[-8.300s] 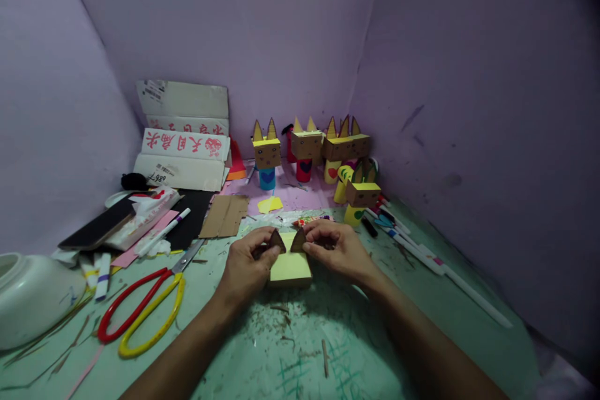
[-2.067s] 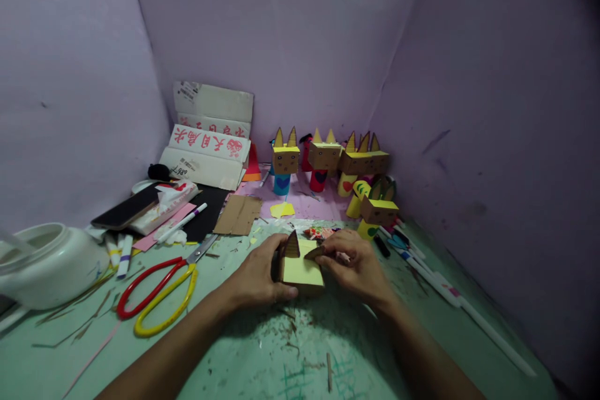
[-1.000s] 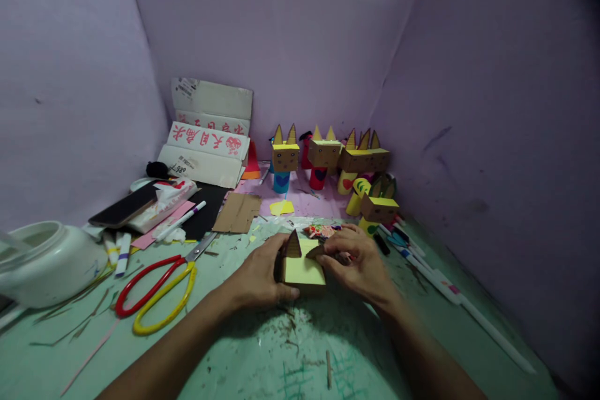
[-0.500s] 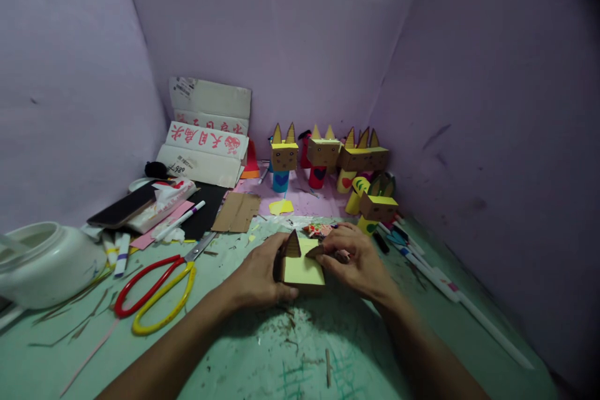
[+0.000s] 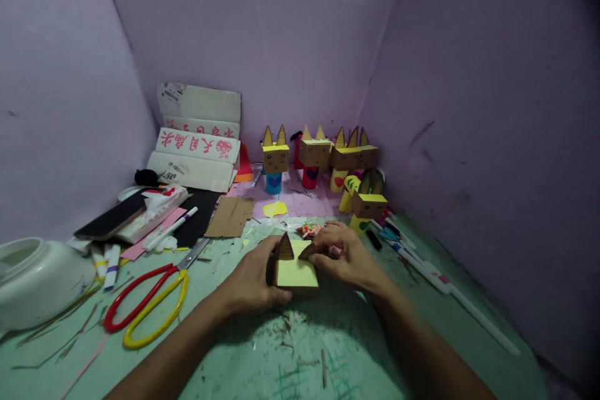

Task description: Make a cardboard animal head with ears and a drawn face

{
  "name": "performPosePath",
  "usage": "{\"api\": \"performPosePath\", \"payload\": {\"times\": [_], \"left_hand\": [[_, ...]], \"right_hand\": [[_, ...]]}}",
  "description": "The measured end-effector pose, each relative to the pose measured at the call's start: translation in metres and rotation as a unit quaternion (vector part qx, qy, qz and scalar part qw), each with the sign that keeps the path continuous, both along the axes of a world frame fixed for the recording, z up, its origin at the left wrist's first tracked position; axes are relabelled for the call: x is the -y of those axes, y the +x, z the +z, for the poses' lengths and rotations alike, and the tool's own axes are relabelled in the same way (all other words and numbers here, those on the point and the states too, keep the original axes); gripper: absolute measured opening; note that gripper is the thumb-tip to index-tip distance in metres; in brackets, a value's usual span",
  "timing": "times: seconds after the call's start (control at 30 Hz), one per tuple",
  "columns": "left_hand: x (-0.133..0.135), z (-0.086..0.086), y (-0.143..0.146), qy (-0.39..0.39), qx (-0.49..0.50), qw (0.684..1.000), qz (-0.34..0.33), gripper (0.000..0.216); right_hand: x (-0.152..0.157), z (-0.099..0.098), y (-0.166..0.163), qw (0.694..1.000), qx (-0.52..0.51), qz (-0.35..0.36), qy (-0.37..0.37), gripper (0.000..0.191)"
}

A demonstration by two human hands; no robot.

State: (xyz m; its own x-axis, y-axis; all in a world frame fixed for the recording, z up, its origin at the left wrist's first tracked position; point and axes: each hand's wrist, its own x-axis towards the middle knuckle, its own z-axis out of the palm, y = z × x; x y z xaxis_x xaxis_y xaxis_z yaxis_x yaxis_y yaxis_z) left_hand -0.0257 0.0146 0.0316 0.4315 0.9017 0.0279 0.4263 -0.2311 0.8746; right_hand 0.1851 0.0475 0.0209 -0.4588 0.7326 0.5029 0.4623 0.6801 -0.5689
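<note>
My left hand is wrapped round the left side of a small cardboard box topped with yellow paper, its thumb along the near edge. One brown cardboard ear stands upright at the box's back left. Between the thumb and fingertips of my right hand is a second cardboard ear, tilted, its base hidden by the fingers. That ear is over the right part of the yellow top; whether it touches the paper I cannot tell.
Red-and-yellow scissors lie left of my arms, near a white ceramic pot. Several finished box-headed figures stand at the back. A brown cardboard piece lies mid-table. Pens and a white stick lie at the right.
The camera view has shifted slightly, so everything sits a little further left. Both hands keep their holds on the box and the ear, with hardly any movement between them.
</note>
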Motion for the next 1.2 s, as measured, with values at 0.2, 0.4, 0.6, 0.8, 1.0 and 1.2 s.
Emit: {"api": "performPosePath", "payload": {"times": [0.2, 0.4, 0.6, 0.8, 1.0, 1.2], "left_hand": [[-0.002, -0.001, 0.000, 0.012, -0.004, 1.000, -0.008, 0.059], [-0.002, -0.005, -0.002, -0.004, -0.021, 1.000, -0.006, 0.064], [-0.004, -0.003, -0.001, 0.006, -0.041, 0.999, -0.013, 0.060], [-0.002, 0.001, 0.001, -0.006, -0.036, 0.999, -0.009, 0.056], [-0.001, 0.000, 0.001, 0.000, -0.061, 0.998, 0.006, 0.060], [-0.002, 0.001, 0.001, 0.000, -0.049, 0.999, 0.004, 0.057]], "right_hand": [[0.002, -0.001, 0.004, 0.997, -0.068, -0.029, -0.013, 0.010], [0.002, 0.006, 0.013, 0.984, -0.141, -0.058, -0.093, 0.011], [0.002, -0.006, 0.004, 0.985, -0.123, -0.026, -0.115, 0.005], [0.004, -0.009, -0.004, 0.990, -0.119, -0.008, -0.076, 0.009], [0.004, -0.007, -0.004, 0.988, -0.134, 0.003, -0.082, 0.012], [0.004, -0.009, -0.007, 0.989, -0.132, -0.030, -0.063, 0.015]]}}
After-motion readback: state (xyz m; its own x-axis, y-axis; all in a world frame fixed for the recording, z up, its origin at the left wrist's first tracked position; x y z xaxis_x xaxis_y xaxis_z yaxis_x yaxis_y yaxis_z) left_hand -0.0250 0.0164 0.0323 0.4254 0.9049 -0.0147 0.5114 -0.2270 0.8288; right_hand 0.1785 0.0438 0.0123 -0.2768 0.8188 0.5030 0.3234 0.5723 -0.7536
